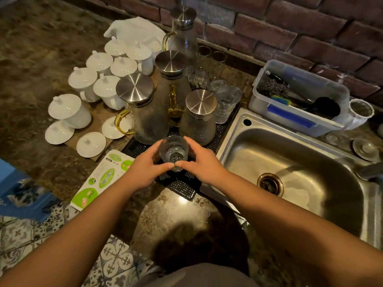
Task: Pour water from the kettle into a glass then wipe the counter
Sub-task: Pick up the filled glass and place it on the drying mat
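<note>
A small clear textured glass (173,151) stands over the black rubber mat (182,186) near the counter's front. My left hand (145,169) and my right hand (202,162) hold it from either side, thumbs meeting at its near base. Just behind it stand several glass pitchers with steel lids; the nearest are a yellow-handled one (143,112) on the left and a shorter one (198,119) on the right. A white cloth (134,31) lies crumpled at the back by the brick wall.
White lidded cups (83,79) and loose lids crowd the counter's left. Stacked glasses (224,102) stand right of the pitchers. A steel sink (290,168) lies to the right, with a plastic tub of scrubbers (298,98) behind it. A green-and-white carton (101,181) lies at the counter's edge.
</note>
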